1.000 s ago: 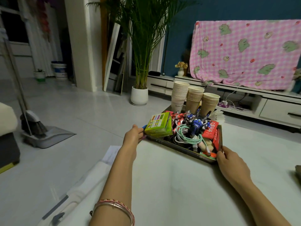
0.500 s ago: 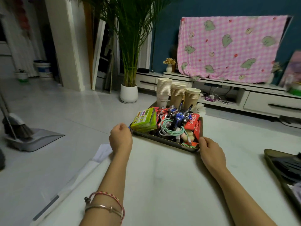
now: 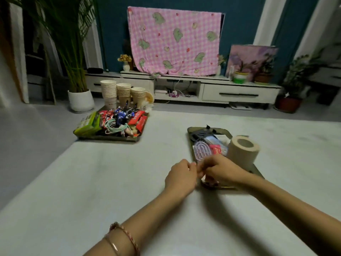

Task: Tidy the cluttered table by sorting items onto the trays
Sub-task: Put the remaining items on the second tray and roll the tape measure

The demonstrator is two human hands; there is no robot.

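Near tray [image 3: 195,128]: sits on the table [image 3: 92,182], right of centre. Its near-left corner is hidden under the hands, and only a short strip of the near rim shows below them.

Contents: roll [image 3: 242,150] upright at the right side, lilac brush [image 3: 203,151] lying flat, red packet [image 3: 215,149] just beside the brush, and a dark slotted tool [image 3: 200,134] at the far end. Pale items between the brush and the roll are too blurred to identify.

Left hand [image 3: 181,174] and right hand [image 3: 221,170] are both motion-blurred. They meet at the near-left corner, knuckles almost touching and fingers curled. Right hand is over the tray, left hand just off its edge. Cannot tell whether either grips the rim, pinches something small, or holds nothing.

Left wrist carries bracelets [image 3: 123,239]. Both forearms reach in from the bottom edge.

Far tray [image 3: 110,139]: at the table's far-left corner, well apart from the hands. It is piled with a green box [image 3: 87,124], a teal cable [image 3: 115,126] and red packets. Cup stacks [image 3: 110,93] stand behind it.
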